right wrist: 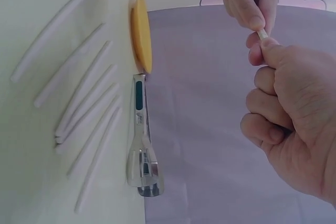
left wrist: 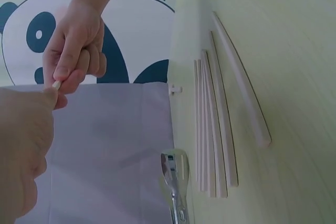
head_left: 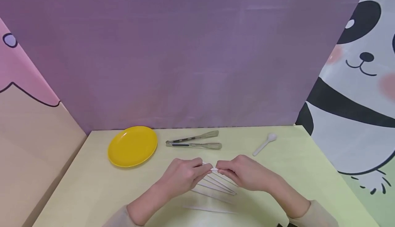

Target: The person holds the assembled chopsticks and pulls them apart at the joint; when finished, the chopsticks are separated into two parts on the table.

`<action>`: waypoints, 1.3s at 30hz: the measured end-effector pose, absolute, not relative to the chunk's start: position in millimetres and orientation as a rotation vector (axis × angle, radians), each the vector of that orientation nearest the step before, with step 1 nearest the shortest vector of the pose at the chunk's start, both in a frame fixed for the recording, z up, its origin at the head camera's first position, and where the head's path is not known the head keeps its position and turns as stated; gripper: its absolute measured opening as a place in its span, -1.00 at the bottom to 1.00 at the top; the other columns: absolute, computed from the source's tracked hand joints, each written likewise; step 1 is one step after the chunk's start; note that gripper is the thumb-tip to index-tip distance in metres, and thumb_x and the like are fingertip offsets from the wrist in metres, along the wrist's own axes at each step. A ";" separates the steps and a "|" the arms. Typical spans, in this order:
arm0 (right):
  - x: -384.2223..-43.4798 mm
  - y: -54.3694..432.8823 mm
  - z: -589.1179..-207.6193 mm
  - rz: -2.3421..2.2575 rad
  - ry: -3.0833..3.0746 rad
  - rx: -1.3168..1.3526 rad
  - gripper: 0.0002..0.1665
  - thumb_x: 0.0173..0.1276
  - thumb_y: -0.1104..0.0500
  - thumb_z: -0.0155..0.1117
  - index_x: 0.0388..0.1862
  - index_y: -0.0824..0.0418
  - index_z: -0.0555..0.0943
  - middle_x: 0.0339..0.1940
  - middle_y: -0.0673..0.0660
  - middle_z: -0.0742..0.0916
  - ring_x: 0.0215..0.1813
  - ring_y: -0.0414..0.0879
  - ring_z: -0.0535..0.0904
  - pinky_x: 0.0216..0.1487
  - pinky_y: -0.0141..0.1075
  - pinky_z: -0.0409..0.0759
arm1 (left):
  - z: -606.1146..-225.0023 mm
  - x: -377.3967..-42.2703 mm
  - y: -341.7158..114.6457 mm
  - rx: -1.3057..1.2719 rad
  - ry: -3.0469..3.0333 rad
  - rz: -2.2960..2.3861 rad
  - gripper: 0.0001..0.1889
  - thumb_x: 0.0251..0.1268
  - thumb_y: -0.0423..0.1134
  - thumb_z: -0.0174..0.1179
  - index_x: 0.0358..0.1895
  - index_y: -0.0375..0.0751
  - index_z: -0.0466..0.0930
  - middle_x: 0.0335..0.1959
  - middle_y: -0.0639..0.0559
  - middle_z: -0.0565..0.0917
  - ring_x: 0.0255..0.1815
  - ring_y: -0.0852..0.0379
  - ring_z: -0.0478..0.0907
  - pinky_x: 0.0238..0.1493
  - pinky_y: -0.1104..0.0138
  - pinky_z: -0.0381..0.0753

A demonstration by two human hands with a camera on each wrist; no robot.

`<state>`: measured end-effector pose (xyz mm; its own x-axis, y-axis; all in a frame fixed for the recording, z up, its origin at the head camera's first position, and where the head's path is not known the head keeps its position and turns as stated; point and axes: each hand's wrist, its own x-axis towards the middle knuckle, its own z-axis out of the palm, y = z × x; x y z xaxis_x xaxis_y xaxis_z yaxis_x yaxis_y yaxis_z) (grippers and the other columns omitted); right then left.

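My left hand [head_left: 186, 175] and right hand [head_left: 248, 172] meet above the table, a small gap between their fingertips. Both pinch a thin white stick [head_left: 214, 169] between thumb and forefinger. Only a short stretch of it shows between the hands; the rest is hidden in the fingers. Under the hands several similar white sticks [head_left: 212, 196] lie spread on the table, some side by side. One stick [head_left: 210, 209] lies apart from the others, nearest the body. In the right wrist view the curled fingers [right wrist: 268, 108] of the right hand show below the pinch.
A yellow plate [head_left: 132, 147] sits at the back left of the pale table [head_left: 308, 172]. Metal tongs [head_left: 200, 145] lie spread behind the hands. Toward the back right is a white spoon [head_left: 271, 137]. A purple backdrop [head_left: 197, 55] rises at the table's far edge.
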<state>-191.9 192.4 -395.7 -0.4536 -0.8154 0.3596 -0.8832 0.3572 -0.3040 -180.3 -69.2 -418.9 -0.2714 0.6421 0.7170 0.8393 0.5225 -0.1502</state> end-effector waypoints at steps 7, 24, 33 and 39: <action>-195.5 193.3 -389.0 0.714 -2.482 1.604 -0.68 0.64 0.23 0.22 -0.37 -0.01 0.41 -0.58 -0.21 0.18 -0.48 -0.55 -0.03 -0.40 -0.70 0.02 | -410.6 -181.2 -71.1 -1.219 -1.941 -0.298 -0.81 0.64 -0.17 0.17 -0.25 0.07 0.70 -0.60 0.22 0.35 -0.73 0.38 0.14 -0.61 0.61 -0.12; -202.8 192.3 -381.0 0.692 -2.459 1.610 -0.68 0.63 0.26 0.21 -0.38 0.02 0.42 -0.58 -0.21 0.20 -0.48 -0.55 0.00 -0.42 -0.68 0.05 | -412.1 -178.3 -67.0 -1.132 -2.090 -0.469 -0.98 0.45 -0.17 0.39 -0.19 0.06 0.78 -0.60 0.21 0.44 -0.72 0.40 0.22 -0.61 0.67 -0.06; -206.4 194.8 -378.5 0.729 -2.522 1.659 -0.69 0.67 0.21 0.18 -0.37 -0.01 0.45 -0.59 -0.21 0.23 -0.50 -0.55 0.00 -0.43 -0.66 0.09 | -409.9 -172.7 -64.3 -1.090 -2.101 -0.359 -0.90 0.34 -0.14 0.48 -0.23 0.07 0.72 -0.59 0.21 0.45 -0.74 0.38 0.27 -0.63 0.65 -0.03; -207.6 197.5 -377.6 0.819 -2.541 1.755 -0.69 0.70 0.18 0.14 -0.36 0.01 0.45 -0.60 -0.17 0.27 -0.51 -0.57 0.00 -0.44 -0.65 0.10 | -408.8 -177.6 -68.9 -1.172 -2.037 -0.306 -0.90 0.36 -0.14 0.48 -0.22 0.08 0.71 -0.59 0.23 0.39 -0.75 0.38 0.16 -0.64 0.61 -0.08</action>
